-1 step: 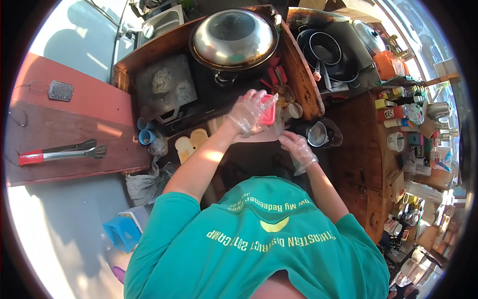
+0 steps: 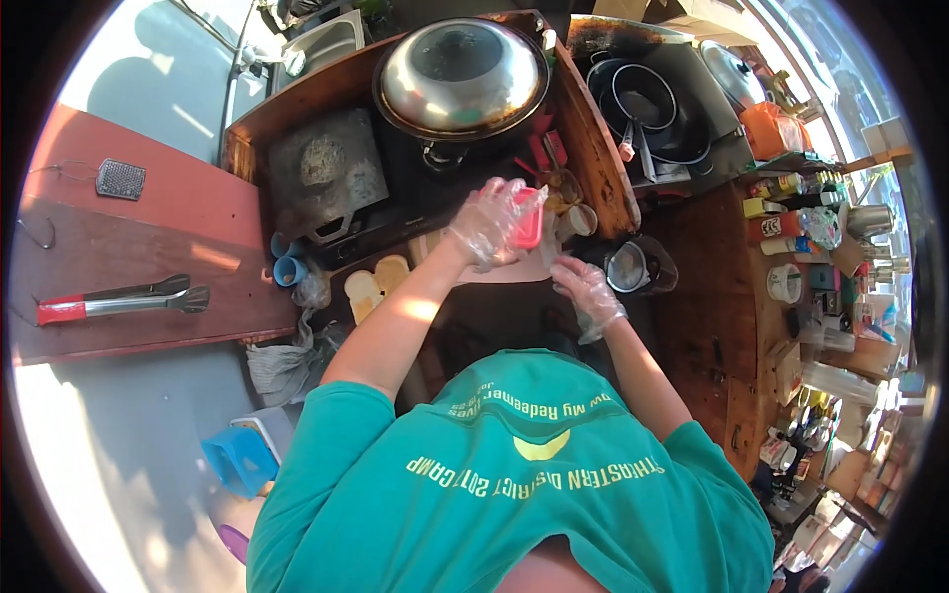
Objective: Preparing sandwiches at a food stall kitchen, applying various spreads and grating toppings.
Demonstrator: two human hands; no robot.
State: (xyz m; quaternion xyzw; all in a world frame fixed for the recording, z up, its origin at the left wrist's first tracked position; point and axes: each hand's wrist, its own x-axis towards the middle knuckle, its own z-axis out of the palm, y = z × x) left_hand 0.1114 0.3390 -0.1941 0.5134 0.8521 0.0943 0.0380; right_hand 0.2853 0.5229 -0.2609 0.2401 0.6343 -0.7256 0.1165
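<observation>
Both my hands wear clear plastic gloves. My left hand [image 2: 484,227] is closed on a red plastic container [image 2: 530,219], its fingers reaching over the top. Just right of it and nearer to me, my right hand [image 2: 590,298] has its fingers drawn together. A pale, see-through strip [image 2: 552,253] lies by its fingertips; whether they pinch it is unclear. Under the hands shows a light board [image 2: 506,269]. Slices of bread [image 2: 364,295] lie left of my left forearm. Small cups [image 2: 578,219] stand beyond the right hand.
A large lidded wok [image 2: 463,79] and a flat griddle [image 2: 336,163] sit ahead in a wooden-edged stove. Black pans [image 2: 647,109] rest at the far right. A clear jug [image 2: 643,267] stands beside my right hand. Red-handled tongs [image 2: 124,301] hang at the left.
</observation>
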